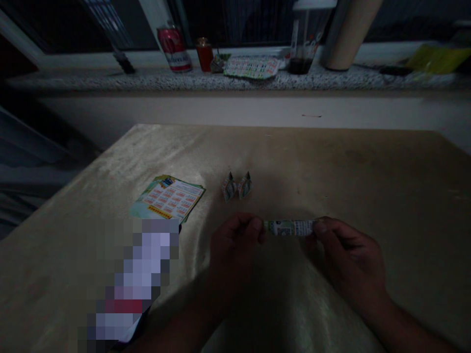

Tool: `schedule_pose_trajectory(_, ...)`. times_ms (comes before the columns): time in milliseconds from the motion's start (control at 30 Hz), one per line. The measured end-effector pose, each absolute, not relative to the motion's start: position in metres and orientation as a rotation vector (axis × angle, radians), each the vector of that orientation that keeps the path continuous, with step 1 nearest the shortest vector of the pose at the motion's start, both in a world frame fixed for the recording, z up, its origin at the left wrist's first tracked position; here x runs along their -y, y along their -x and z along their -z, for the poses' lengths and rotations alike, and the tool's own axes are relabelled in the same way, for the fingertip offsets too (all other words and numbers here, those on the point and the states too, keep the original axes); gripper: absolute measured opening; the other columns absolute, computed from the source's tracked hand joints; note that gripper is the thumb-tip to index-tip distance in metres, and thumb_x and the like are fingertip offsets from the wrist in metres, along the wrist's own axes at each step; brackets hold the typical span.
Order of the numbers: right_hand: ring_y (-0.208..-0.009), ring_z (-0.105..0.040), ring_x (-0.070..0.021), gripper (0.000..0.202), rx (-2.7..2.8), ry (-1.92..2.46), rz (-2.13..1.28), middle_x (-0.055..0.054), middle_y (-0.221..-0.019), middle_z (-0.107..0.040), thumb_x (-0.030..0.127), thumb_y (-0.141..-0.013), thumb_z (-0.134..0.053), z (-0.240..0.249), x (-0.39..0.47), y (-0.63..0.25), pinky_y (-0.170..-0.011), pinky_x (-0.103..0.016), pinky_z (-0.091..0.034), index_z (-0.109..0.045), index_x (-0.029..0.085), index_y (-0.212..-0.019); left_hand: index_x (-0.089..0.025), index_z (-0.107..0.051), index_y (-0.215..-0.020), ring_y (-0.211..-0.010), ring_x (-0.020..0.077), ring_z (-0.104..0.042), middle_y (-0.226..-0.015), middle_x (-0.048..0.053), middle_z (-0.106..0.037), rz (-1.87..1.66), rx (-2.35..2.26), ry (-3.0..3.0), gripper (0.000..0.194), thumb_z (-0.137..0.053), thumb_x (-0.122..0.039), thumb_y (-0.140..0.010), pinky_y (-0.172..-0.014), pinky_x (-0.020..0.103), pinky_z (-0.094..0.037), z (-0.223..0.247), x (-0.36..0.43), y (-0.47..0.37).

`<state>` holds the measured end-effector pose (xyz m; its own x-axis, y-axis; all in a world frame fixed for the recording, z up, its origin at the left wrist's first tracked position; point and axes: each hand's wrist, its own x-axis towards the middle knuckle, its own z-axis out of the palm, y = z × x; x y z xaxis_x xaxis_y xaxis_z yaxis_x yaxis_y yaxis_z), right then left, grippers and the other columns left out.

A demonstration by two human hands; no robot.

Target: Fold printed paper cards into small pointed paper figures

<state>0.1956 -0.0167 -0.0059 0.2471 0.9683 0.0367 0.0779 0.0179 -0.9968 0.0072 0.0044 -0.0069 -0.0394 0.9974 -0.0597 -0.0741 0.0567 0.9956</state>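
A narrow printed paper strip [289, 228] is stretched level between both hands, above the table. My left hand [237, 240] pinches its left end between thumb and fingers. At its right end, my right hand [346, 250] grips it the same way. Just beyond my left hand, two small folded paper pieces [228, 189] with dark pointed tips stand side by side on the table. To the left lies a stack of printed sheets [172, 196] with rows of orange and white boxes on the top one.
A pixelated oblong object [143, 274] lies at the left, near my left forearm. Behind the beige table [349, 162], a speckled sill [136, 83] holds a red can [174, 49], an orange lighter-like item [204, 54], printed paper [252, 67], a lidded cup [304, 44] and a tan cylinder [349, 37].
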Motion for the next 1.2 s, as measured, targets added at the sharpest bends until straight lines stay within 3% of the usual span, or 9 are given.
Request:
schedule_pose_trajectory(200,-0.048,-0.050,-0.0096,0.029,1.068,1.428,-0.890,0.000,-0.056,-0.066,0.038,-0.090,-0.069,0.005,0.015,-0.195,-0.043,-0.018,-0.037,-0.071,0.021,-0.066,-0.019,-0.068,-0.089,-0.071,0.0135,-0.065,-0.074,-0.001,-0.068,-1.125,-1.276,-1.432,0.012,-0.061,-0.027,-0.095,-0.065,0.023,-0.051,0.008,0.000,-0.005)
schedule_pose_trajectory(300,-0.046,-0.050,-0.0094,0.028,1.051,1.435,-0.930,0.001,-0.055,-0.066,0.036,-0.088,-0.071,0.004,0.014,-0.195,-0.043,-0.019,-0.039,-0.069,0.021,-0.064,-0.021,-0.063,-0.115,-0.097,0.0164,-0.067,-0.106,0.005,-0.070,-1.195,-1.231,-1.823,0.021,-0.054,-0.015,-0.097,-0.085,0.029,-0.053,0.006,0.001,-0.001)
schedule_pose_trajectory(433,-0.044,-0.050,-0.0094,0.029,1.040,1.424,-1.033,0.001,-0.051,-0.064,0.038,-0.087,-0.073,0.004,0.014,-0.195,-0.042,-0.019,-0.037,-0.070,0.019,-0.065,-0.022,-0.055,-0.133,-0.130,0.0244,-0.052,-0.146,0.013,-0.048,-1.014,-0.960,-2.339,0.043,-0.053,-0.006,-0.093,-0.102,0.038,-0.050,0.002,0.002,0.003)
schedule_pose_trajectory(500,-0.045,-0.050,-0.0097,0.032,1.024,1.407,-1.098,0.001,-0.050,-0.063,0.039,-0.088,-0.073,0.006,0.013,-0.197,-0.042,-0.020,-0.036,-0.069,0.019,-0.064,-0.020,-0.056,-0.132,-0.127,0.0267,-0.054,-0.142,0.014,-0.052,-0.986,-0.949,-2.454,0.041,-0.060,-0.011,-0.092,-0.101,0.041,-0.050,0.002,0.001,0.003)
schedule_pose_trajectory(600,-0.047,-0.053,-0.0101,0.031,0.957,1.315,-1.274,0.002,-0.049,-0.063,0.040,-0.089,-0.074,0.011,0.011,-0.199,-0.045,-0.020,-0.040,-0.066,0.019,-0.067,-0.020,-0.059,-0.127,-0.104,0.0227,-0.063,-0.120,0.010,-0.065,-1.052,-1.014,-2.555,0.035,-0.062,-0.009,-0.094,-0.089,0.038,-0.053,0.005,-0.002,0.001)
schedule_pose_trajectory(733,-0.049,-0.059,-0.0118,0.018,0.917,1.174,-1.386,0.004,-0.055,-0.063,0.037,-0.088,-0.076,0.016,0.010,-0.201,-0.050,-0.023,-0.047,-0.070,0.021,-0.089,-0.020,-0.065,-0.116,-0.088,0.0191,-0.064,-0.102,0.006,-0.069,-1.136,-1.035,-2.535,0.024,-0.060,-0.010,-0.095,-0.079,0.033,-0.053,0.008,-0.004,0.003)
schedule_pose_trajectory(867,-0.079,-0.070,-0.0155,0.023,1.198,1.208,-1.090,-0.002,-0.091,-0.073,0.029,-0.087,-0.077,0.012,0.012,-0.205,-0.069,-0.025,-0.057,-0.071,0.026,-0.109,-0.019,-0.068,-0.112,-0.097,0.0179,-0.066,-0.109,0.007,-0.068,-1.104,-1.073,-2.292,0.018,-0.063,-0.015,-0.095,-0.084,0.028,-0.054,0.006,-0.005,0.006)
schedule_pose_trajectory(967,-0.103,-0.069,-0.0206,0.039,1.540,1.104,-0.907,-0.005,-0.113,-0.071,0.017,-0.082,-0.079,0.009,0.012,-0.210,-0.086,-0.030,-0.057,-0.071,0.030,-0.118,-0.020,-0.068,-0.111,-0.095,0.0153,-0.068,-0.106,0.004,-0.070,-1.052,-1.003,-2.127,0.016,-0.065,-0.017,-0.095,-0.086,0.025,-0.054,0.004,-0.004,0.006)
schedule_pose_trajectory(1200,-0.073,-0.070,-0.0172,0.029,1.801,0.947,-0.938,-0.003,-0.083,-0.072,0.011,-0.092,-0.069,0.004,0.011,-0.209,-0.062,-0.028,-0.056,-0.077,0.029,-0.113,-0.020,-0.072,-0.101,-0.083,0.0144,-0.070,-0.092,0.001,-0.073,-0.948,-0.919,-1.925,0.008,-0.067,-0.020,-0.094,-0.077,0.024,-0.053,0.000,-0.003,0.004)
